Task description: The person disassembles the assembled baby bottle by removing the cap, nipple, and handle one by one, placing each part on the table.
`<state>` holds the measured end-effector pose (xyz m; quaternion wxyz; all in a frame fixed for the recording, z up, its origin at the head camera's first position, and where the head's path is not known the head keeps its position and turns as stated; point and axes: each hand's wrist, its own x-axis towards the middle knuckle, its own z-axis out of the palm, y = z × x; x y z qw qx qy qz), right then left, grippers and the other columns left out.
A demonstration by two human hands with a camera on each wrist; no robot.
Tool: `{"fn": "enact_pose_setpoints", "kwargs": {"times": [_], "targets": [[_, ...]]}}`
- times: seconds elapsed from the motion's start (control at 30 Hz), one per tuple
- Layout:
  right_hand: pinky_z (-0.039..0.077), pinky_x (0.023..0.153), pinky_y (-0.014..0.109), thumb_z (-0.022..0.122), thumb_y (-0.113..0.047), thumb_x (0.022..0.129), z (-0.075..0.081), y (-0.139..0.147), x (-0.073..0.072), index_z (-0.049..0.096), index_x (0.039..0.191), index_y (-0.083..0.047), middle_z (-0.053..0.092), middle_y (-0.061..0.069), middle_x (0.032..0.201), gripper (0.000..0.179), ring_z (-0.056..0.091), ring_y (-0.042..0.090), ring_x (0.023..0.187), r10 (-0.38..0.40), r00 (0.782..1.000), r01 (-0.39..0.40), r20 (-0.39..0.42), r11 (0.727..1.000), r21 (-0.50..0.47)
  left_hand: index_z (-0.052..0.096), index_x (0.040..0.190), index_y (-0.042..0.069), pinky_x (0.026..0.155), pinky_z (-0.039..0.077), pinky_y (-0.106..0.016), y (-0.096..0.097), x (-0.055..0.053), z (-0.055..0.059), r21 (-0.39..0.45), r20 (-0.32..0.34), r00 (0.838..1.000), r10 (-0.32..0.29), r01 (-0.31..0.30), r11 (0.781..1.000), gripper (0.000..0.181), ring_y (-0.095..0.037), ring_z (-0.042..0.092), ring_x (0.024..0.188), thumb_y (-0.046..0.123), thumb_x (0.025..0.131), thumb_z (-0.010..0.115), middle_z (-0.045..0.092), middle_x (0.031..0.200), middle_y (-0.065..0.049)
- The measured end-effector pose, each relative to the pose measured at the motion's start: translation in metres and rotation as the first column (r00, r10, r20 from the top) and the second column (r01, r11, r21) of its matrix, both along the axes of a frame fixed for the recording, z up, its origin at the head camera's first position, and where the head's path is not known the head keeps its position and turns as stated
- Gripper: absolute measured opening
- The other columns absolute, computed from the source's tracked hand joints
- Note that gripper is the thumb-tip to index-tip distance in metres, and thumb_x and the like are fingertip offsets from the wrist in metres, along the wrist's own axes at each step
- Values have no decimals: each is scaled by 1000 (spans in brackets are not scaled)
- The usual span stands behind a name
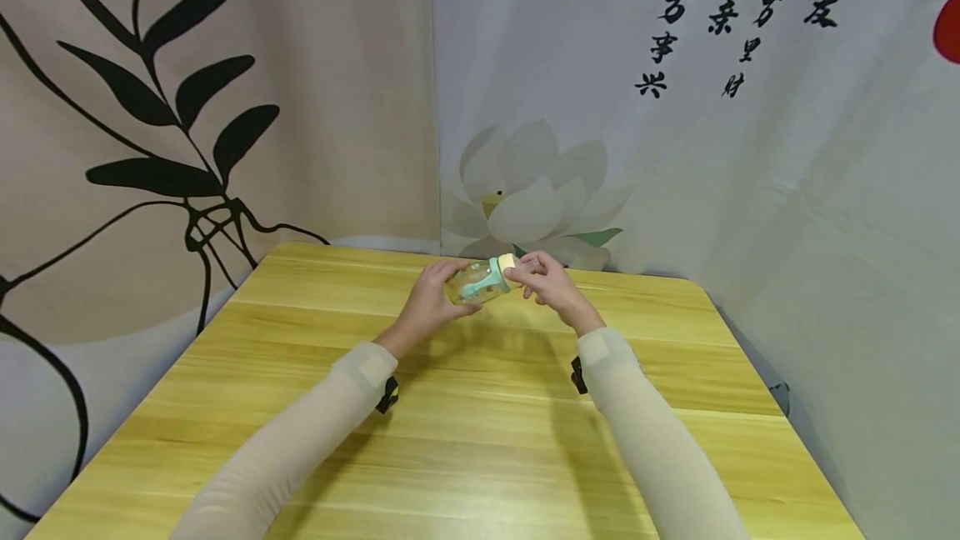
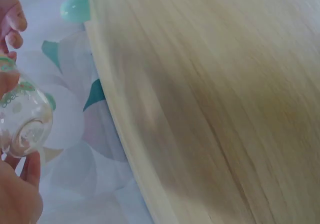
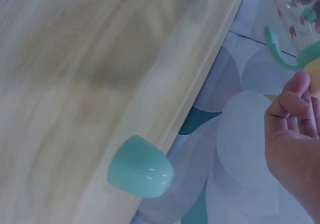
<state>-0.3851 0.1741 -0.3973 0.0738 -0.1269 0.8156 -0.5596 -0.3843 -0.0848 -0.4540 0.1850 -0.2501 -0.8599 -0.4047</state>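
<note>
A clear baby bottle [image 1: 474,283] with a mint-green handle and a pale yellow collar [image 1: 507,263] is held tilted above the far part of the table. My left hand [image 1: 429,300] grips its body near the base. At the collar end, my right hand [image 1: 557,288] pinches with thumb and fingers; the teat there is mostly covered. The right wrist view shows the green handle [image 3: 277,51] beside those fingers. A mint-green domed cap [image 3: 140,169] stands on the table near its far edge, and the left wrist view catches the same cap [image 2: 76,8] at the top.
The wooden table [image 1: 480,432] stretches beneath both arms. Just past its far edge hangs a printed cloth [image 1: 360,90] with leaves, a lotus and black characters.
</note>
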Motion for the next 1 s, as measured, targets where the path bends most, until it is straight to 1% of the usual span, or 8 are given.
{"fn": "enact_pose_setpoints", "kwargs": {"times": [0.13, 0.2, 0.3, 0.47, 0.57, 0.7, 0.83, 1.0], "targets": [[40, 63, 27, 73, -41, 101, 6, -2, 1, 49, 142, -10, 59, 6, 109, 57, 57, 18, 81, 18, 999, -17, -29, 1000, 9, 63, 145, 10, 96, 53, -42, -5, -1, 1, 137, 154, 983, -95, 74, 988, 70, -28, 59, 114, 22, 83, 94, 66, 134, -10], [41, 65, 27, 73, -39, 101, 9, -2, 2, 50, 144, -11, 58, 4, 109, 56, 57, 19, 82, 28, 999, -28, -41, 1000, 10, 63, 144, 13, 90, 55, -41, -9, 0, 2, 196, 240, 959, -149, 103, 975, 65, -26, 60, 109, 25, 87, 91, 66, 129, -9], [42, 67, 26, 72, -34, 102, 10, -2, 3, 53, 145, -12, 58, 5, 112, 52, 58, 26, 89, 52, 996, -52, -65, 999, 12, 64, 143, 14, 90, 58, -50, -16, 3, 3, 272, 352, 907, -231, 137, 952, 59, -26, 61, 106, 31, 91, 86, 66, 124, -9], [44, 74, 29, 69, -21, 104, 8, -2, 3, 51, 150, -12, 56, 6, 118, 51, 57, 35, 104, 139, 989, -141, -42, 989, -43, 64, 143, 6, 88, 54, -51, -27, 6, 2, 313, 422, 852, -311, 185, 932, 50, -22, 56, 95, 33, 102, 72, 64, 105, -8], [44, 79, 33, 67, -18, 103, 2, -2, 1, 49, 149, -8, 54, 4, 127, 50, 55, 27, 105, 169, 986, -168, -4, 983, -74, 63, 144, 3, 78, 46, -38, -30, 5, 0, 279, 434, 845, -312, 203, 939, 50, -19, 48, 85, 35, 105, 67, 54, 92, -4], [44, 82, 35, 68, -20, 101, -3, 0, 0, 46, 150, -7, 53, 6, 137, 55, 54, 21, 106, 169, 985, -166, 31, 982, -86, 57, 150, 1, 73, 40, -31, -32, 4, -2, 239, 449, 844, -294, 204, 949, 61, -20, 44, 85, 39, 104, 67, 50, 92, -4], [44, 85, 38, 69, -20, 100, -6, 2, -1, 40, 158, -11, 55, 14, 141, 65, 55, 25, 112, 178, 982, -171, 60, 980, -102, 49, 156, 1, 78, 47, -38, -33, 4, -2, 206, 459, 850, -260, 182, 961, 72, -22, 50, 95, 43, 101, 70, 59, 105, -8], [46, 96, 43, 68, -31, 102, -7, 3, -3, 32, 164, -15, 54, 18, 149, 73, 59, 31, 124, 129, 983, -118, 129, 989, -88, 64, 142, 5, 85, 56, -48, -34, 3, 0, 216, 441, 871, -215, 129, 968, 61, -25, 60, 104, 42, 96, 79, 67, 115, -14]]}}
